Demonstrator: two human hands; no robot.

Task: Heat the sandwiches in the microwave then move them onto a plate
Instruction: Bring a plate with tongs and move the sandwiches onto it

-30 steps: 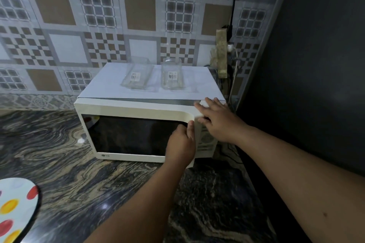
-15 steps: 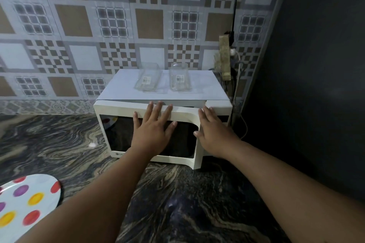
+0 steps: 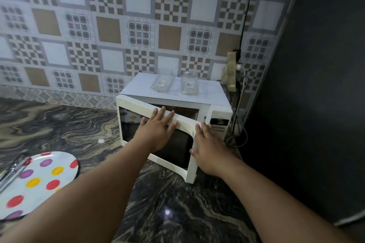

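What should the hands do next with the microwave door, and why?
Probably swing the microwave door wider open. It stands only partly ajar, with the left hand flat on its front and the right hand at its free edge, so the gap looks too narrow to reach inside.

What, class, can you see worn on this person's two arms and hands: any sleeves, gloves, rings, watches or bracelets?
Nothing worn is visible. The left hand and right hand are bare, with no gloves, rings or watch showing. Both forearms are bare right to the picture's edge, so no sleeve comes into view.
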